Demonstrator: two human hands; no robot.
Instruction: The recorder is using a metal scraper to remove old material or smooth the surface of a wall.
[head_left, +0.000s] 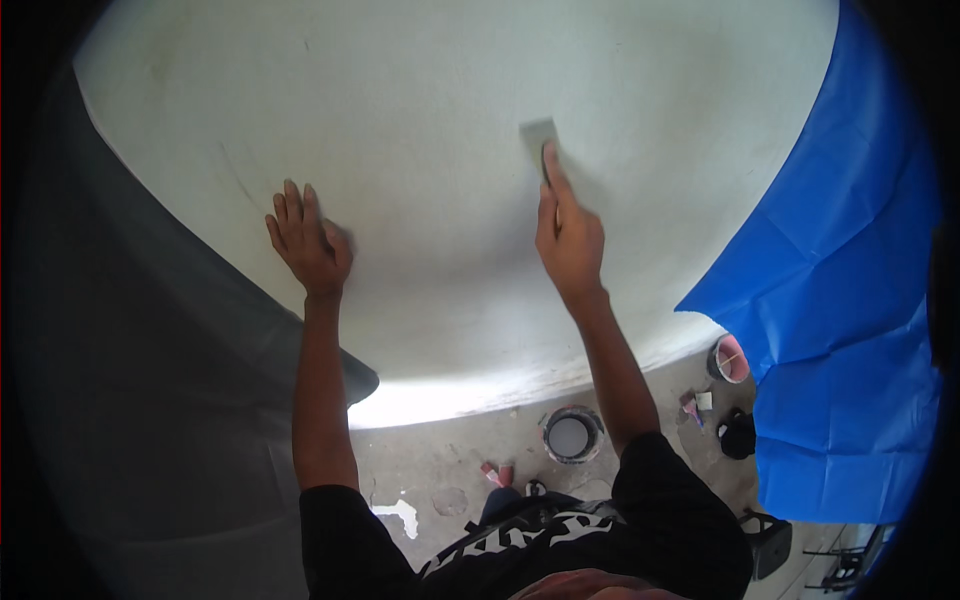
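Note:
A broad off-white wall surface (420, 150) rises before me, with faint scratches and yellowish patches on it. On its left part, my left hand (311, 244) lies with fingers spread and holds nothing. Farther right, my right hand (571, 236) grips a flat scraper-like tool (537, 136), likely a putty knife. Its wide end points up the wall and looks slightly blurred; the fingers cover its handle. The index finger stretches along the tool. Whether the blade edge touches the wall I cannot tell.
A dark grey sheet (187, 360) covers the left side, and a creased blue tarp (832, 330) hangs at right. On the concrete floor (450, 450) stand a bucket of greyish liquid (570, 437) and a pink-lined bucket (731, 358). Paintbrushes (691, 409) and a black speaker-like box (770, 547) are near.

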